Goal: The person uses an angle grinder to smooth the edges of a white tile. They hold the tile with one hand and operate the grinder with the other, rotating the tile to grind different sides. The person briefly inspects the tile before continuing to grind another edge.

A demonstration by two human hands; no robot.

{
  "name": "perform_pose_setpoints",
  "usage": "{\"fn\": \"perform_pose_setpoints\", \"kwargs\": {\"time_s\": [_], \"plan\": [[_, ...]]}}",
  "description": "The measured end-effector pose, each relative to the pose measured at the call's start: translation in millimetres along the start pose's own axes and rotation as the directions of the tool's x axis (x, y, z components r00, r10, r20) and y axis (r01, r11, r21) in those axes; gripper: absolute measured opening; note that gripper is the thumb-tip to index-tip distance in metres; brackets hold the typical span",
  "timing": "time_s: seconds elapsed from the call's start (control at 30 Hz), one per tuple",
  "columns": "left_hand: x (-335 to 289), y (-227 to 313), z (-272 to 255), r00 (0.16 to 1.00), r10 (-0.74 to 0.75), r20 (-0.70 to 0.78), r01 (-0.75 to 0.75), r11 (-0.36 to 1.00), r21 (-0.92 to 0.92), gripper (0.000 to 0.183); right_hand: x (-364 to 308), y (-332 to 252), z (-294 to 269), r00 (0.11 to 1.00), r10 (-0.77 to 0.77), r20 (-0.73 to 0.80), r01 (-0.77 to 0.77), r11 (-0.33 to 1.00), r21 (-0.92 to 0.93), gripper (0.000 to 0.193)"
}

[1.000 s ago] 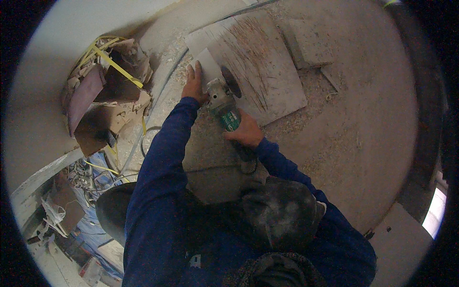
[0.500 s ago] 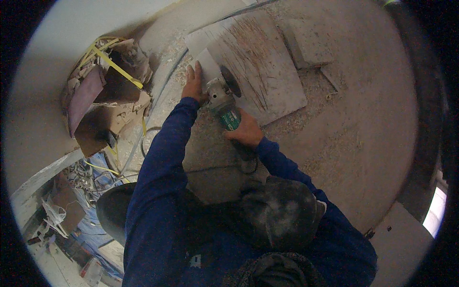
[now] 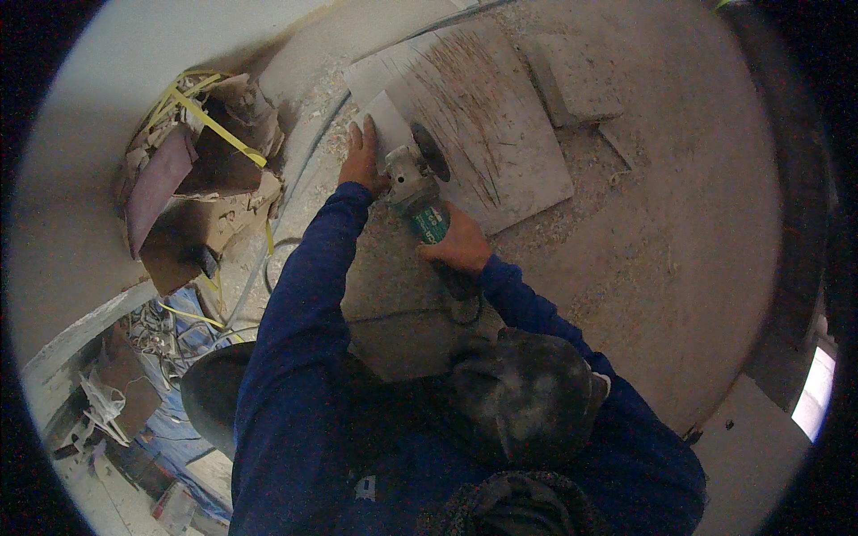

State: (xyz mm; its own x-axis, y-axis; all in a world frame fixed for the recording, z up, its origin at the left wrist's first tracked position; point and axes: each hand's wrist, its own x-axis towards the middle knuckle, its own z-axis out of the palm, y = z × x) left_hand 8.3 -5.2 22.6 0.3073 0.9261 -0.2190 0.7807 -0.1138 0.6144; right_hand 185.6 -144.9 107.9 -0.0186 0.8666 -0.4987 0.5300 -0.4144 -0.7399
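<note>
My right hand [image 3: 463, 243] is wrapped around the green body of an angle grinder [image 3: 425, 217]. The grinder's dark round disc [image 3: 431, 152] stands at the right edge of a small pale tile piece [image 3: 387, 123]; whether the two touch, I cannot tell. Fingers stretched out, my left hand [image 3: 359, 159] rests along the tile's left side, its thumb close to the grinder's metal head. Beneath the tile piece lies a large pale slab [image 3: 527, 152], scored with many brownish cut lines.
Another slab [image 3: 572, 80] sits beyond the scored one, with chips and dust around it. To the left are a torn cardboard box [image 3: 210, 223] with yellow straps and a hose [image 3: 308, 147] along the floor. A blue sheet [image 3: 174, 420] with tangled cables lies at lower left.
Hardly anything differs. Both hands, the grinder and the tile piece keep nearly the same place; the view has shifted very slightly.
</note>
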Motion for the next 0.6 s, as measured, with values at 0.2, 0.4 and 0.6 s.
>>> {"fn": "perform_pose_setpoints", "kwargs": {"time_s": [0.2,0.4,0.6], "plan": [[0.6,-1.7,0.9,1.0,-0.003,0.02,0.002,1.0,0.029,0.124,0.8,2.3,-0.5,1.0,-0.009,0.012,0.009,1.0,0.02,0.083],[1.1,-3.2,2.5,1.0,-0.002,0.012,0.001,0.998,0.06,0.121,-1.5,-8.3,-6.3,0.999,-0.022,0.041,0.022,1.0,0.013,0.089],[1.1,-0.9,0.4,1.0,-0.008,0.018,0.006,0.998,0.062,0.122,-2.5,-17.9,-11.4,0.992,0.079,0.093,-0.075,0.996,-0.052,0.1]]}}
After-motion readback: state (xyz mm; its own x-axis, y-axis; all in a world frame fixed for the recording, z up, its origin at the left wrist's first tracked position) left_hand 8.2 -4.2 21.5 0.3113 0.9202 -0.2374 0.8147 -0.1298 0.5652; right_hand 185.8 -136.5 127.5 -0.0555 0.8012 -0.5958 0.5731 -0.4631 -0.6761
